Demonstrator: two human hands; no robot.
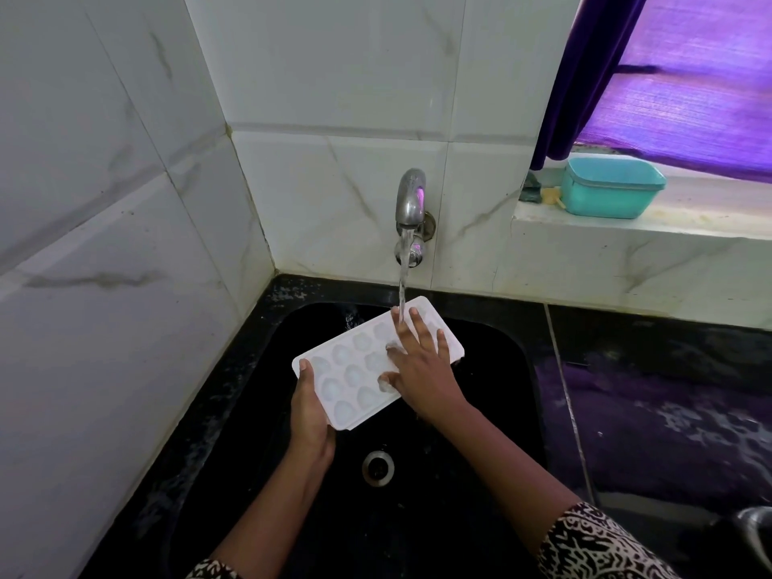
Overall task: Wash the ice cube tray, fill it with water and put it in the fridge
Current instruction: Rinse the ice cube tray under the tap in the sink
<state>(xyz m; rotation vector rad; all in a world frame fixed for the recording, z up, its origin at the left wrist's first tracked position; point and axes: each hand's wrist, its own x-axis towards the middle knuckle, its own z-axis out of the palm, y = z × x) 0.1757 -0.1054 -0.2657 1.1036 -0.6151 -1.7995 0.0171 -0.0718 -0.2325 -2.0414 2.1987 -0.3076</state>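
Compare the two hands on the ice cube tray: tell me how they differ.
The left hand grips the ice cube tray at its near end, thumb on the rim; the right hand lies on top with fingers spread. The right hand's fingers reach the water stream; the left hand sits clear of it. Both touch the tray over the sink.

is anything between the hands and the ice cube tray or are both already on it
Nothing visible does. The left hand grips the ice cube tray at its near left end, and the right hand lies on its top with fingers spread, under the running tap.
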